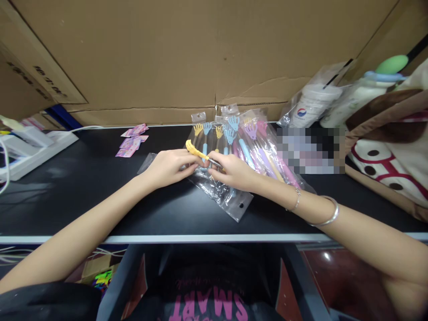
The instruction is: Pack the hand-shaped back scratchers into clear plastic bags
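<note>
1. A black desk [83,196] with a pale front edge fills the middle of the frame, against a brown cardboard wall [150,58].
2. At the centre, a yellow back scratcher [197,152] is held above the desk between two bare hands.
3. Its long axis slants from upper left to lower right; the yellow claw end points to the upper left, the metal rod to the lower right.
4. The right hand [230,171] has its fingers pinching the rod, just below the yellow neck.
5. The left hand [172,168] has its fingers bent beside and under the yellow part; whether they pinch it, I cannot tell.
6. Behind and right of the hands, clear-bagged scratchers [247,151] in yellow, blue, purple and pink overlap.
7. Small pink cards [132,141] lie left of centre; a lidded cup [314,106] stands upper right.
</note>
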`<state>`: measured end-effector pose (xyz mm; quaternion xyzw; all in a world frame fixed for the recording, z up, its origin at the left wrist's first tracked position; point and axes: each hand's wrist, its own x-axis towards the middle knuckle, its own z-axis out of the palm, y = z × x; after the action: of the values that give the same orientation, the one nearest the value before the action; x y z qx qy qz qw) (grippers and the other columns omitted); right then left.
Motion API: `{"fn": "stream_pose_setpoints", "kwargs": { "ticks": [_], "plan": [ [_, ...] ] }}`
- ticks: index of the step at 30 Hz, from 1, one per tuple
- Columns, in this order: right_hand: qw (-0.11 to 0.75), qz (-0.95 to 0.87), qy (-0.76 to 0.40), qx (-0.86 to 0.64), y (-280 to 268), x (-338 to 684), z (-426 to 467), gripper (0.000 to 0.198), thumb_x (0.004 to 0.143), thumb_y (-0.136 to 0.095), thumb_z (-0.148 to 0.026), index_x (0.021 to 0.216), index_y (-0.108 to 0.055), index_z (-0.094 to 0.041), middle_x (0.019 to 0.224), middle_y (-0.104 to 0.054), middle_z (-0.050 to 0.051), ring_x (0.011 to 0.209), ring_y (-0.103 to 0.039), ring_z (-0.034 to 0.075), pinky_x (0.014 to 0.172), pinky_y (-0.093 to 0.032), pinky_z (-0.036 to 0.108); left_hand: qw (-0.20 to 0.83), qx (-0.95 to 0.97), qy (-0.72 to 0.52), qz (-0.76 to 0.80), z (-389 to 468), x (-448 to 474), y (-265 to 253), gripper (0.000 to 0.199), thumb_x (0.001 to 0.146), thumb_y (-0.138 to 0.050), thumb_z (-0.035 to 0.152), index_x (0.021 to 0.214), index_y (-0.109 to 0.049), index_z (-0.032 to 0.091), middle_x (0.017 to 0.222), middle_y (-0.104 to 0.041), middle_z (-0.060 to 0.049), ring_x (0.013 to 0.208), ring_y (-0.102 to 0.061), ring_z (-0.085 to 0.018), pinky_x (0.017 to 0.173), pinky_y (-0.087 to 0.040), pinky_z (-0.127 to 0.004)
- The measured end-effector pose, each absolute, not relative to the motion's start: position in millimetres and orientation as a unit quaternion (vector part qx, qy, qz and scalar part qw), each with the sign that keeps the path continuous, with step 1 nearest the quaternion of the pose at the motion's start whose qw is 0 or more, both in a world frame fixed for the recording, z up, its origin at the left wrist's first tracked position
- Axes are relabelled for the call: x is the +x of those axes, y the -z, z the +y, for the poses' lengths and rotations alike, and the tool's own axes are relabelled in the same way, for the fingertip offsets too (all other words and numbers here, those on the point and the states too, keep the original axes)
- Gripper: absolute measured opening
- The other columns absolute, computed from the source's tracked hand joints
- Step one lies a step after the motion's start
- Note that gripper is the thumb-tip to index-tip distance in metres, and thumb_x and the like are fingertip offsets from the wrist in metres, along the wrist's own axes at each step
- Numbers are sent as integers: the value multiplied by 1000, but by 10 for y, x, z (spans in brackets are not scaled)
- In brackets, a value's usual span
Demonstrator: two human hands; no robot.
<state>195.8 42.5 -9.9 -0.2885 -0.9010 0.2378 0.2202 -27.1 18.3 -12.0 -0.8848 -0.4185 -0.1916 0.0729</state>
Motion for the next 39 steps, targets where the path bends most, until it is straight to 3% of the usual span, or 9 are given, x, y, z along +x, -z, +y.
{"fn": "stream_pose_setpoints", "kwargs": {
  "ticks": [39],
  "plan": [
    [217, -904, -234, -286, 91, 1969, 431, 8, 84, -49, -21, 92, -48, -18, 64, -48, -6, 54, -41, 8, 59, -29, 23, 89, -887, 189, -413, 180, -268, 110, 24, 91, -48, 28, 101, -70, 27, 101, -73, 2, 86, -68, -15, 63, -41, -22]
  ]
}}
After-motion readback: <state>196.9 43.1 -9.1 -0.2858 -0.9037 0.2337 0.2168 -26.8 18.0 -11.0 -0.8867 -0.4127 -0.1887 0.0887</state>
